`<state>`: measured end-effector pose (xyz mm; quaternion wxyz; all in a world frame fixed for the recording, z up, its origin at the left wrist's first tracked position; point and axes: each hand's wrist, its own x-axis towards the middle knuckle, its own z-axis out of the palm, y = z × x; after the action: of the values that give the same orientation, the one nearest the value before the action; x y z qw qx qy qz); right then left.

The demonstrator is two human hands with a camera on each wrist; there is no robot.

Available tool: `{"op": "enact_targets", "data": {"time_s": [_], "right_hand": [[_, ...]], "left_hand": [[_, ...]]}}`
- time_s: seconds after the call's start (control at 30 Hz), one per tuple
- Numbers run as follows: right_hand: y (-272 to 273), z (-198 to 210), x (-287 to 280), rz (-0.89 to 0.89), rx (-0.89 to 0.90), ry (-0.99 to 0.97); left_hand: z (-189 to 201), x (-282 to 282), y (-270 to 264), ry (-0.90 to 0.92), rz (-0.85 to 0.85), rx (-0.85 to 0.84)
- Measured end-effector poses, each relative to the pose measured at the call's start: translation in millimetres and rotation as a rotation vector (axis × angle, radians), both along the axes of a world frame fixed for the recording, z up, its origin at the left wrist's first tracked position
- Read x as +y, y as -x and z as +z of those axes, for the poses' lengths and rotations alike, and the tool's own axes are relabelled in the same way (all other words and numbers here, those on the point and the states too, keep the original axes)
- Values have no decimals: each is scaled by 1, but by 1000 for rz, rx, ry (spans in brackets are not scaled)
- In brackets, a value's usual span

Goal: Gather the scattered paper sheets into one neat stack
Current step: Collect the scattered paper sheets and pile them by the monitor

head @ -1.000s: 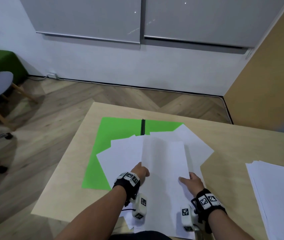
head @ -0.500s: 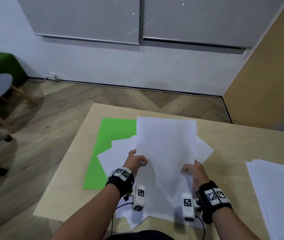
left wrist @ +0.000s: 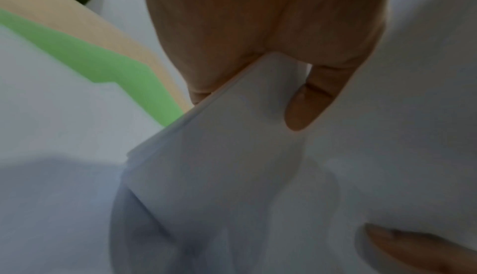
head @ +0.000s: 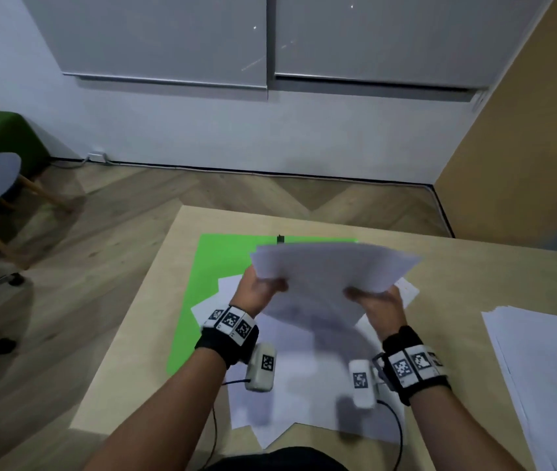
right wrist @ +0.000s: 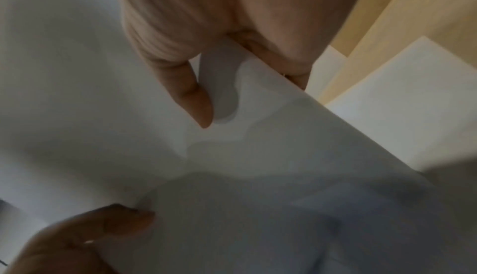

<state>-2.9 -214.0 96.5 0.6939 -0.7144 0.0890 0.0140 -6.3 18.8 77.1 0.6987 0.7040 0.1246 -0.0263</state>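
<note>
Two hands gripping one bundle of white paper sheets (head: 328,277) above the light wooden table (head: 474,283): left hand (head: 258,294) pinching at 9 o'clock, right hand (head: 380,305) at 3. Lying underneath, loose white sheets (head: 307,385) overlapping a bright green mat (head: 216,270).

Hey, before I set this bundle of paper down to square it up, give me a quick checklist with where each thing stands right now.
1. Left hand grips the held sheets: ok, thumb on top, fingers beneath.
2. Right hand grips the opposite side: ok.
3. Bundle edges aligned: not ok, the sheet edges are fanned at the left grip.
4. All sheets gathered: not ok, loose sheets lie on the table and the green mat.
5. Bundle lifted off the table: ok.
6. Sheet count in hand: cannot tell.
</note>
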Motion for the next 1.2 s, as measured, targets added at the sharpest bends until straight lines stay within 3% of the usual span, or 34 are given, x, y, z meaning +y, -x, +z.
{"op": "enact_targets", "data": {"time_s": [0.1,0.27,0.47,0.6,0.77,0.93,1.07,1.2], "right_hand": [[3,-14,9,2,74,25],[-6,-12,2,-115,29,-46],[-1,-32,9,-75,216,93],[-2,-32,-1,-163,169,95],[-2,-59,-8,-60,339,186],[-4,-64,-25,-155,350,165],[2,-82,-49,-7,466,280],[8,-69,-77,-156,367,231]], "left_hand": [[-31,-2,0,-73,36,127],[4,-11,0,55,61,48],[-29,-5,4,-87,81,217],[-25,-9,0,-53,90,165],[-42,-18,12,-194,4,286],[-49,-31,12,-139,46,244],[-51,-49,14,-199,-91,318],[-44,-80,13,-171,-71,292]]}}
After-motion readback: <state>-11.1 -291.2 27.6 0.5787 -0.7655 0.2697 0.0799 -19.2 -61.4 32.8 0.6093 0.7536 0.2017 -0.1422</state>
